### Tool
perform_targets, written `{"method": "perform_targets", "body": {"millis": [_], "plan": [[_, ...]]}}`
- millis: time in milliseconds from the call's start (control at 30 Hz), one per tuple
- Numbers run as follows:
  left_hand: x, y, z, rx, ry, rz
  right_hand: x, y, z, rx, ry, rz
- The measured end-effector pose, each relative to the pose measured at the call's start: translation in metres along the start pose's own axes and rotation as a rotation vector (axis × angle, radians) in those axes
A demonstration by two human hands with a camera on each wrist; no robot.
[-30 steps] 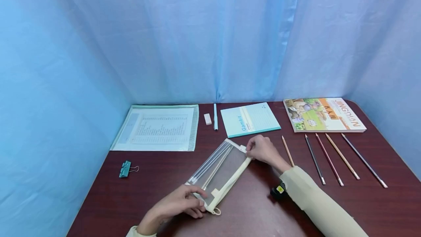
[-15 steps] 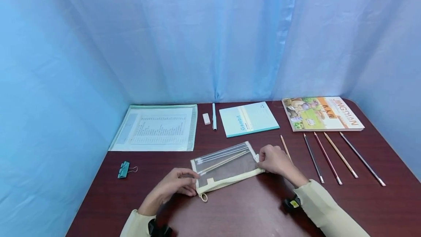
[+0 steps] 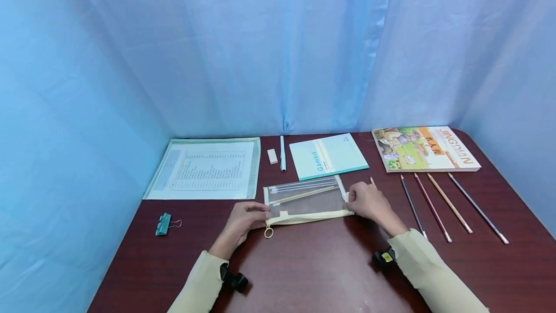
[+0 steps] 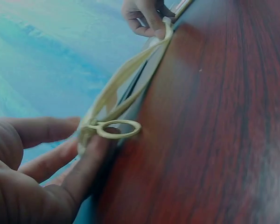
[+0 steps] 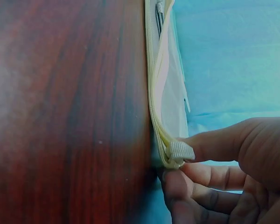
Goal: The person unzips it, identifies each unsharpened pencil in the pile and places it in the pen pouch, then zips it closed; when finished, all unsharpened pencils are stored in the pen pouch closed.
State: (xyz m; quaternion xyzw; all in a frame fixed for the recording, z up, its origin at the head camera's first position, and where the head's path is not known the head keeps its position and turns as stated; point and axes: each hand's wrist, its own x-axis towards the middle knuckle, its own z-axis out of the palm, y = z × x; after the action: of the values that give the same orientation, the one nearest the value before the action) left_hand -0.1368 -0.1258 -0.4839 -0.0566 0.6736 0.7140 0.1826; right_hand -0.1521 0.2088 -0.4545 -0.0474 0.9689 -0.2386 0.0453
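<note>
A see-through mesh pencil pouch (image 3: 310, 202) with cream edging lies across the middle of the table, several thin sticks or pencils showing through it. My left hand (image 3: 248, 219) holds its left end, fingers on either side of the corner beside the zipper's ring pull (image 4: 119, 129). At the other end, my right hand (image 3: 369, 202) pinches the corner by a small fabric tab (image 5: 181, 151). Both wrist views show the zipper edge (image 5: 151, 88) facing me, its two sides parted along the middle.
Behind the pouch lie a Gambit notebook (image 3: 328, 156), a pen (image 3: 283, 153) and an eraser (image 3: 272, 156). A document sleeve (image 3: 204, 168) and binder clip (image 3: 163, 224) are at left. Several pencils (image 3: 449, 202) and a book (image 3: 425, 149) are at right. Curtains (image 3: 278, 52) surround the table.
The pouch has turned from a steep slant to nearly level and slid away from me, both hands moving with it. My left hand has moved forward most.
</note>
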Motion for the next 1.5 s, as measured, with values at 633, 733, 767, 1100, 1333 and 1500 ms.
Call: {"method": "perform_targets", "body": {"millis": [633,733,767,1100,1333,1500], "plan": [[0.006,-0.004,0.0,-0.02,0.054,0.013,-0.029,-0.093,0.047,0.254,-0.167,-0.365],[0.005,-0.004,0.0,-0.01,0.058,0.014,-0.034,-0.11,0.068,0.403,-0.364,-0.401],[0.005,-0.004,0.0,-0.006,0.059,0.013,-0.035,-0.115,0.073,0.424,-0.395,-0.395],[0.005,-0.005,0.001,0.033,0.086,0.019,-0.034,-0.14,0.1,0.592,-0.407,-0.216],[0.005,-0.005,-0.001,0.047,0.079,0.021,-0.033,-0.136,0.097,0.43,-0.109,-0.257],[0.005,-0.005,-0.002,0.037,0.057,0.021,-0.034,-0.13,0.088,0.336,0.044,-0.201]]}}
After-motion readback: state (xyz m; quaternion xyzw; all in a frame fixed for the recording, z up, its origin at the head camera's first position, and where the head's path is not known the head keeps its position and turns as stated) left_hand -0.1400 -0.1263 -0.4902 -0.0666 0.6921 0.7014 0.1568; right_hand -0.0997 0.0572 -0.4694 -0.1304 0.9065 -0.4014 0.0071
